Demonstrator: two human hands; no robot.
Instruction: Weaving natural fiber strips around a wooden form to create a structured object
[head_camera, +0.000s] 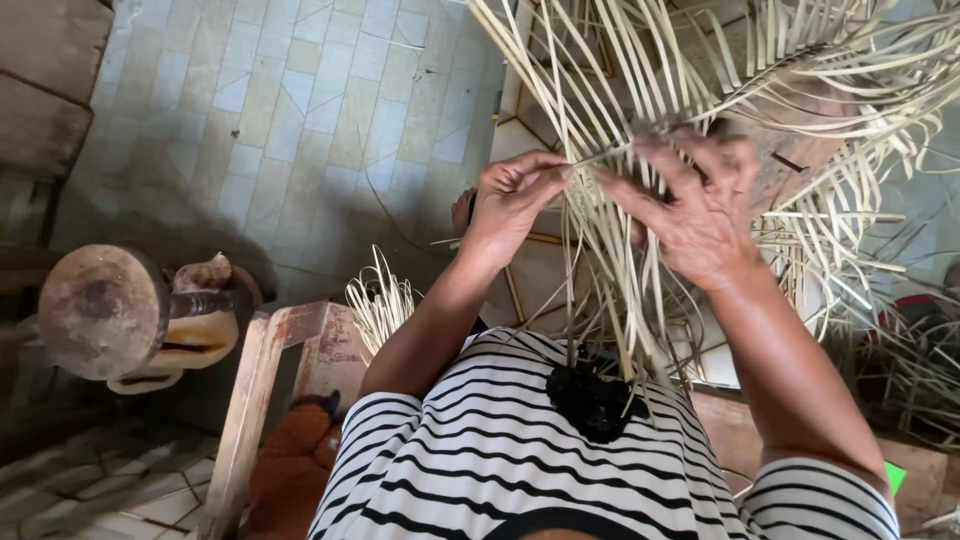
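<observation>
**Head view: both hands working pale weaving strips**

Head cam, looking straight down past a black-and-white striped shirt (520, 450).

- Left hand (512, 200): fingers curled together, thumb and fingertips pinched on one thin strip (598, 156) that runs across toward the other hand. Closed grip, on the strip.
- Right hand (695, 215): back of hand faces the camera, fingers spread and pushed into the mass of pale strips (640, 80). Index finger touches the same thin strip just beside the left fingertips. Whether the fingers close on anything underneath, I can't tell; they're hidden in the strips.
- Strips: flat, cream-coloured, fanning up and out from the hands to the top and right of frame, loose ends also hanging down between the forearms to the lap. The work sits right in front of the chest, held up off the floor.
- Small separate bundle of strips (380, 300) sticks up beside the left forearm, near a wooden frame (262, 390).
- Left of frame: round rusty disc on a stand (98, 312), well apart from the hands.
- Floor: pale tiled floor (290, 110) under everything.
- Black tuft (590, 400) lies on the shirt below the hanging strips.
</observation>
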